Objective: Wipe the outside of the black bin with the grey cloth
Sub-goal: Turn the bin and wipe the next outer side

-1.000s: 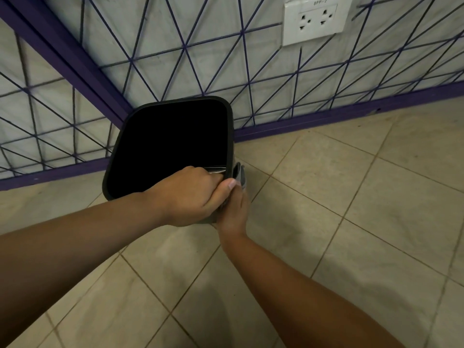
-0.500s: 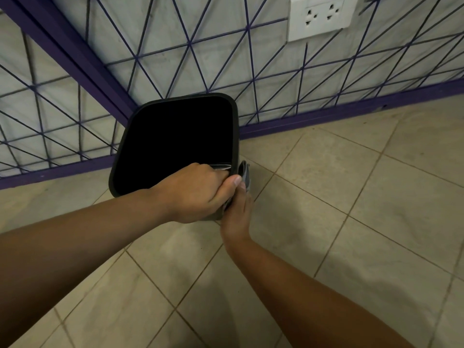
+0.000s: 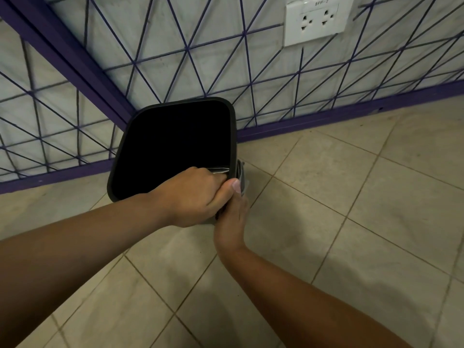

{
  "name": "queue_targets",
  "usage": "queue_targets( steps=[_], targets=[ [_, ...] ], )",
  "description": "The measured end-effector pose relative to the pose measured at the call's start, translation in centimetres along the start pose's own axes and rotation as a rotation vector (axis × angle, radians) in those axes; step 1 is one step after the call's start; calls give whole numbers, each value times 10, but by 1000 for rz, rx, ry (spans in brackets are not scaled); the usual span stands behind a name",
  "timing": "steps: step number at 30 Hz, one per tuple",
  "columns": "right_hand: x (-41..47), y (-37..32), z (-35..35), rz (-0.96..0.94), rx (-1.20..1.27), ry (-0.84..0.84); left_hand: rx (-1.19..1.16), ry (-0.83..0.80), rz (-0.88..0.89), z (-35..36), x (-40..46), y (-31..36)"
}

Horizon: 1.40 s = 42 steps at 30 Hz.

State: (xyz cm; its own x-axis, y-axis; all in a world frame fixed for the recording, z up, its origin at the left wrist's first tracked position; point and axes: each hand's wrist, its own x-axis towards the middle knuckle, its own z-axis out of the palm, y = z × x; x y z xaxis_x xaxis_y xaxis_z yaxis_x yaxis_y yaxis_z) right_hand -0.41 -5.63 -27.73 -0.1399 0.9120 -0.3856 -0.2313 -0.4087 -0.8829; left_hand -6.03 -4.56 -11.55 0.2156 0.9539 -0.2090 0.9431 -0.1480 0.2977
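Note:
The black bin (image 3: 232, 126) stands on the tiled floor in a corner, its dark opening facing up. My left hand (image 3: 193, 197) grips the bin's near rim at its right corner, thumb outside. Below it, my right hand (image 3: 232, 219) presses against the bin's right outer wall. A sliver of grey cloth (image 3: 241, 172) shows above the right hand's fingers, against that wall. Most of the cloth is hidden behind my hands.
Two walls with purple line patterns and purple skirting (image 3: 326, 119) meet behind the bin. A white double socket (image 3: 317, 21) sits on the right wall. Beige floor tiles (image 3: 351, 197) stretch to the right and toward me.
My right hand with the cloth has shifted slightly along the bin's right wall. The left hand keeps its hold on the rim. The view has tilted a little.

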Motion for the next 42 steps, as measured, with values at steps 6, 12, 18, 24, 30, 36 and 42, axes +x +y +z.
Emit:
queue_targets(
  steps=[6, 12, 18, 24, 30, 36, 42],
  targets=[
    [5, 4, 2, 19, -9, 8, 15, 1, 8, 0, 0, 0],
    [1, 17, -1, 39, 11, 47, 20, -10, -2, -1, 0, 0],
    [-13, -9, 5, -12, 88, 49, 3, -4, 10, -2, 0, 0],
    [-8, -2, 6, 15, 75, 64, 17, 24, 26, -2, 0, 0],
    [-11, -6, 0, 45, 74, 128, 21, 21, 21, -2, 0, 1],
    [-33, -18, -1, -43, 68, 79, 14, 11, 16, -1, 0, -1],
    [-20, -20, -1, -1, 67, 92, 18, 15, 11, -1, 0, 0]
  ],
)
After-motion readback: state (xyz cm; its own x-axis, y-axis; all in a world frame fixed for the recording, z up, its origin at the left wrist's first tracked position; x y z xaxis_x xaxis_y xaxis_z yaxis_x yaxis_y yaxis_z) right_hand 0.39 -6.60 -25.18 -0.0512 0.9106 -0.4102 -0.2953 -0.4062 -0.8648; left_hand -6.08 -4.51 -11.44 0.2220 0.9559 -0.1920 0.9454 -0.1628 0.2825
